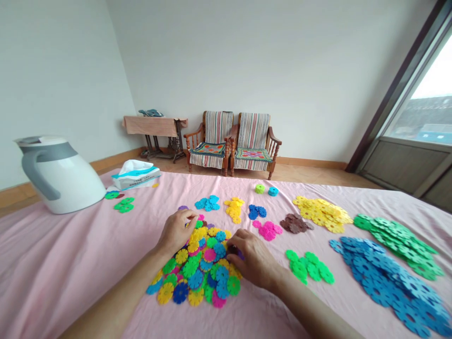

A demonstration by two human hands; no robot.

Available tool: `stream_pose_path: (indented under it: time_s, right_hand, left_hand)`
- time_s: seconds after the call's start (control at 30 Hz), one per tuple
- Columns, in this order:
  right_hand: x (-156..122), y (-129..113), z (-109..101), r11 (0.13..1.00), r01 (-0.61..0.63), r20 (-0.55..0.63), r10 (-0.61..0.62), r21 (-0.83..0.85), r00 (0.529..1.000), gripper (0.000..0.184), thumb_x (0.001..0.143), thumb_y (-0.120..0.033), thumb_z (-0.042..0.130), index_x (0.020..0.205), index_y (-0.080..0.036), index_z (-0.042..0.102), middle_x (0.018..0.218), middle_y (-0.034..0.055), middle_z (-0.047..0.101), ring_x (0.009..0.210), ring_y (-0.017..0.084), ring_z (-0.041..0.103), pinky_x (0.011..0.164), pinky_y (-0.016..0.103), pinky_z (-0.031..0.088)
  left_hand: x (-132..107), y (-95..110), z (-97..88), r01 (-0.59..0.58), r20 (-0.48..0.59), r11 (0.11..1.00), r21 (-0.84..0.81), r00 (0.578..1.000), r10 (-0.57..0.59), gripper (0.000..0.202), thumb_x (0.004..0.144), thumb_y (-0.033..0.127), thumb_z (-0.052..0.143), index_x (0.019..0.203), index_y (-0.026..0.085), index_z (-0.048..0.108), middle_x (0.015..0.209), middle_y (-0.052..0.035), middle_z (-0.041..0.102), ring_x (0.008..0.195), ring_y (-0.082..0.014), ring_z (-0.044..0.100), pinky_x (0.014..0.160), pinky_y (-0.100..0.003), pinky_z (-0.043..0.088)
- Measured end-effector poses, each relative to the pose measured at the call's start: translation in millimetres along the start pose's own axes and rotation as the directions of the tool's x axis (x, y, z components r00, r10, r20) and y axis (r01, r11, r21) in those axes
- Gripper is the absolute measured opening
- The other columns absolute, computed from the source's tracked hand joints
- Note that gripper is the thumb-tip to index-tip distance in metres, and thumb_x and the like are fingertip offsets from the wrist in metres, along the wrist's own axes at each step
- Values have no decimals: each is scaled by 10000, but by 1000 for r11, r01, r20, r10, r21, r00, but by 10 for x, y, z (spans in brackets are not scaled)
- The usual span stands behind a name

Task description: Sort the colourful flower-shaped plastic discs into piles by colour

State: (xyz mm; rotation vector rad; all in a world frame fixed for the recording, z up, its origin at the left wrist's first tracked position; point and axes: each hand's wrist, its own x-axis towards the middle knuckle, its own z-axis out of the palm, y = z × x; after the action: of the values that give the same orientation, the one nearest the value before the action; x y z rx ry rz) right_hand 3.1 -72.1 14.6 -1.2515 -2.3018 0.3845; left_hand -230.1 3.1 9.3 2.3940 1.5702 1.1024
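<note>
A mixed pile of small flower-shaped plastic discs [196, 266] in many colours lies on the pink cloth before me. At its upper left edge is my left hand [175, 231], fingers bent together in a pinch; whatever they hold is hidden. A pink disc [201, 217] shows just beyond those fingertips. My right hand [250, 256] is curled over the pile's right edge, its thumb and fingers closing near a purple disc [240, 254]. I cannot make out what that hand grips.
Single-colour groups of discs lie beyond and to the right: light blue [207, 203], yellow [322, 213], pink [268, 230], brown [294, 223], green [309, 267] and larger blue [391, 282]. A white jug [67, 176] and tissue pack [136, 174] stand at left.
</note>
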Motion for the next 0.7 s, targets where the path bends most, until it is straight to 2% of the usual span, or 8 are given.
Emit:
stream_pose_path:
  time_s: [0.17,0.33,0.4,0.43,0.5,0.57,0.67,0.7]
  right_hand:
    - [-2,8,22,996,-29,-34,32,88,999,152,786,-111,521,804,-191,649,825,35,585,797,134,554,704,227,408]
    - [59,94,36,965,-44,-116,76,258,990,145,701,-70,545,764,-174,626,767,21,607,683,108,560,607,203,414]
    - [101,236,-50,937,-94,-170,158,336,973,128,704,-105,534,766,-171,625,707,16,627,634,112,575,580,211,425]
    - [116,337,-115,918,-141,-213,232,371,949,116,712,-136,527,770,-167,623,676,17,636,607,119,583,565,220,431]
    - [117,584,-271,859,-263,-296,414,439,861,127,723,-206,514,777,-156,618,634,28,649,571,140,603,536,239,446]
    - [70,859,-429,815,-370,-403,553,446,729,158,699,-259,530,770,-151,620,627,39,659,534,153,606,501,249,445]
    - [-64,1235,-602,753,-525,-529,655,397,539,218,684,-298,530,784,-143,647,620,54,662,503,162,598,477,259,432]
    - [-111,1335,-638,732,-579,-558,666,360,495,230,674,-307,536,780,-143,659,625,59,664,530,175,608,485,263,432]
  left_hand:
    - [1,1,-1,6,0,1000,5,1000,-6,186,812,271,477,722,201,624,771,-7,672,770,-163,624,686,-229,451]
    - [4,-4,-1,9,5,1000,6,1000,-9,201,818,291,471,741,197,631,778,-12,675,761,-162,622,695,-235,450]
    - [4,-8,0,15,4,1000,9,1000,-15,205,818,297,470,743,195,631,783,-14,675,766,-163,621,698,-238,450]
    - [4,-10,2,19,6,1000,10,1000,-19,205,817,297,471,742,193,631,783,-14,674,768,-164,621,699,-240,450]
    - [4,-16,8,27,15,1000,6,1000,-27,206,815,298,473,739,191,632,777,-14,671,766,-165,621,700,-242,455]
    - [3,-25,18,33,22,999,-11,999,-33,207,815,303,474,746,190,633,775,-14,670,766,-165,621,701,-241,464]
    - [-1,-38,35,43,22,998,-39,999,-42,203,814,310,479,762,192,635,787,-14,671,775,-164,622,711,-241,476]
    - [-3,-42,39,46,24,998,-46,999,-45,201,815,311,479,768,194,636,793,-14,671,780,-163,623,715,-241,479]
